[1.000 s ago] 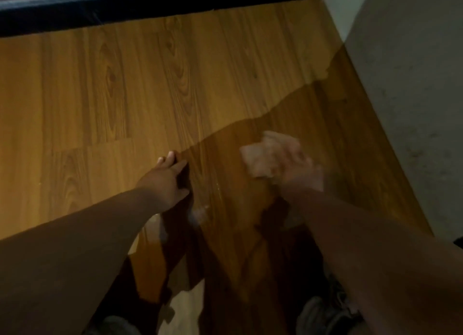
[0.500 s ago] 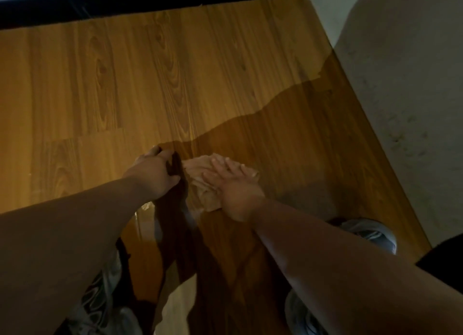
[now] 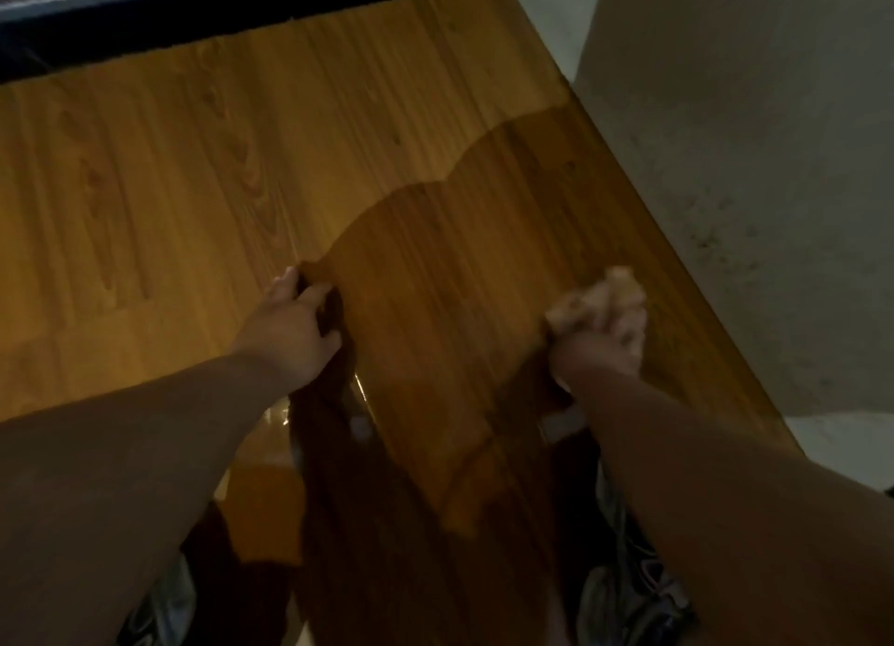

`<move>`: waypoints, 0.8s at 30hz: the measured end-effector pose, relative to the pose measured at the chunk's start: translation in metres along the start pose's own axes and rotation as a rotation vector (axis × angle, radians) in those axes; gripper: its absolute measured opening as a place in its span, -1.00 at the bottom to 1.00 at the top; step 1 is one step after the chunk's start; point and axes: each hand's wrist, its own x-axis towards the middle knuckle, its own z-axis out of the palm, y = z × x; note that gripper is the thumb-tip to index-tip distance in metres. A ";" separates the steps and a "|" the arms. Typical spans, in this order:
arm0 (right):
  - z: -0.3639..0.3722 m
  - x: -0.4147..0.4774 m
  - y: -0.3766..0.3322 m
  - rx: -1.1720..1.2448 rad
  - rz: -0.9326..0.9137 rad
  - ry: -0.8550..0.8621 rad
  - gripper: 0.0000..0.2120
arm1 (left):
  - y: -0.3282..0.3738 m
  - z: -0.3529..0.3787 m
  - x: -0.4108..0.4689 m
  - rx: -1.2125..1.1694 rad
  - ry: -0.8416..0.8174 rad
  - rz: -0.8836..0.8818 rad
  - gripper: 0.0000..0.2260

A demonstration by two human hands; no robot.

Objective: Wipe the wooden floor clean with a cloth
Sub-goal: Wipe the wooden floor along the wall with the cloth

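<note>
Bottom of the frame, a left sneaker and a right sneaker poke out under the forearms. Mid-frame, the left hand is planted on the wooden floor, fingers loosely bent and holding nothing. Over at center right, the right hand has its fingers curled around a bunched pale cloth on the shadowed boards near the grey wall, kinda blurry though. A dark edge runs along the top.
</note>
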 end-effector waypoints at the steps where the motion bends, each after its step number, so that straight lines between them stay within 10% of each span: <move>1: 0.000 -0.001 -0.010 -0.004 -0.076 0.015 -0.34 | 0.009 0.001 0.003 -0.004 -0.025 0.023 -0.39; 6: -0.007 0.010 -0.016 -0.127 -0.570 0.191 -0.20 | 0.027 -0.001 0.024 0.067 -0.059 0.117 -0.36; 13: 0.000 0.049 0.076 0.474 0.406 0.380 -0.40 | 0.008 -0.003 0.048 0.235 -0.087 0.202 -0.32; 16: 0.001 0.063 0.068 0.619 0.453 0.538 -0.47 | 0.004 -0.005 0.048 0.241 -0.037 0.214 -0.33; 24: -0.033 0.110 0.021 0.489 0.584 0.326 -0.35 | 0.020 -0.016 0.086 0.112 0.110 0.053 -0.34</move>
